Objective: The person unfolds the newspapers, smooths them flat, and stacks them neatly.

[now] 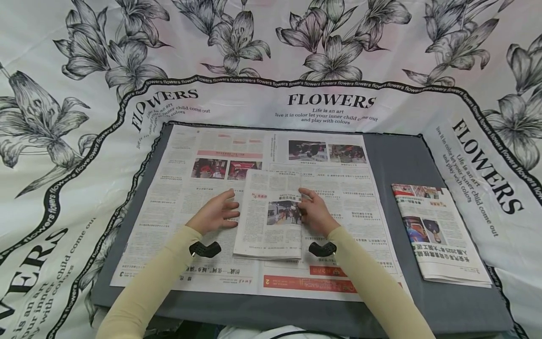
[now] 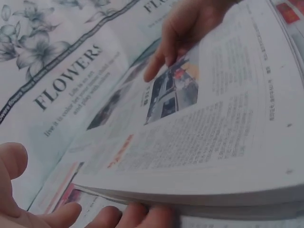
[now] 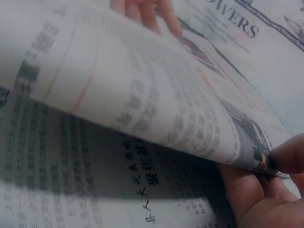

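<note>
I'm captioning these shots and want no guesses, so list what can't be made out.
Head view: small print on the spread newspaper, too fine to read; part of its middle, covered by the folded newspaper.
Right wrist view: much of the print on the folded newspaper, blurred; a fingertip of the right hand, hidden by that paper.
Left wrist view: the rest of the left hand, cut off by the left and bottom edges.
</note>
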The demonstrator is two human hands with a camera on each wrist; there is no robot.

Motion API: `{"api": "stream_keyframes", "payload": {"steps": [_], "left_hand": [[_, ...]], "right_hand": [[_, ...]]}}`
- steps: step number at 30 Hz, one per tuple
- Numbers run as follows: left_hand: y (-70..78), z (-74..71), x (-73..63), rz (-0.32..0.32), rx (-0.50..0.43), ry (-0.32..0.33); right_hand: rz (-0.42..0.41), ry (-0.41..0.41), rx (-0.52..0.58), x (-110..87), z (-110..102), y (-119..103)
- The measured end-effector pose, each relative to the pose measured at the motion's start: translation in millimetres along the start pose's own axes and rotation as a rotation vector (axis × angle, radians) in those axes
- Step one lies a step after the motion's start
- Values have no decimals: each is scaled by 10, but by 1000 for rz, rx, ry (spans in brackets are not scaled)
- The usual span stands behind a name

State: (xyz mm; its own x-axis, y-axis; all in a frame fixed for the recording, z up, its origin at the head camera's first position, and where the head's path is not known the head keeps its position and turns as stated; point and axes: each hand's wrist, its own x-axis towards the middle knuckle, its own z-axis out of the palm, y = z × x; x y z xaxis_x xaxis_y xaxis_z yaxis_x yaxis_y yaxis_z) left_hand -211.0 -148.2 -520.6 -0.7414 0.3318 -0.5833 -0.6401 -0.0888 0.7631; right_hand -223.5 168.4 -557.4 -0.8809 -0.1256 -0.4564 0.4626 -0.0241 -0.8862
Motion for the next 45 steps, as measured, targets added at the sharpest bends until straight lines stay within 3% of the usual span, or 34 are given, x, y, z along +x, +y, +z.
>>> {"api": "stream_keyframes", "payload": {"steps": [6, 12, 17, 21, 25, 28, 34, 39, 45], "left_hand": [[-18, 27, 52, 1, -73, -15], [-56, 75, 120, 26, -68, 52], [-109, 96, 134, 37, -56, 82], [-140, 90, 134, 54, -54, 66], [-174, 80, 139, 67, -56, 45], [-200, 77, 143, 71, -72, 37], [-215, 69, 151, 73, -105, 9], [-203, 74, 150, 72, -112, 16], [-213, 56, 164, 78, -98, 21]], "right_hand": [[-17, -5, 14, -1, -18, -2], [-34, 1, -60, -5, -19, -13], [-124, 41, -367, -95, 15, -97], [-263, 72, -691, -176, 80, -186], [-417, 72, -920, -244, 208, -207], [-492, 13, -1025, -321, 370, -162], [-640, -242, -1212, -467, 722, 3], [-746, -331, -1366, -525, 890, 68], [-700, -396, -1484, -564, 948, 88]]}}
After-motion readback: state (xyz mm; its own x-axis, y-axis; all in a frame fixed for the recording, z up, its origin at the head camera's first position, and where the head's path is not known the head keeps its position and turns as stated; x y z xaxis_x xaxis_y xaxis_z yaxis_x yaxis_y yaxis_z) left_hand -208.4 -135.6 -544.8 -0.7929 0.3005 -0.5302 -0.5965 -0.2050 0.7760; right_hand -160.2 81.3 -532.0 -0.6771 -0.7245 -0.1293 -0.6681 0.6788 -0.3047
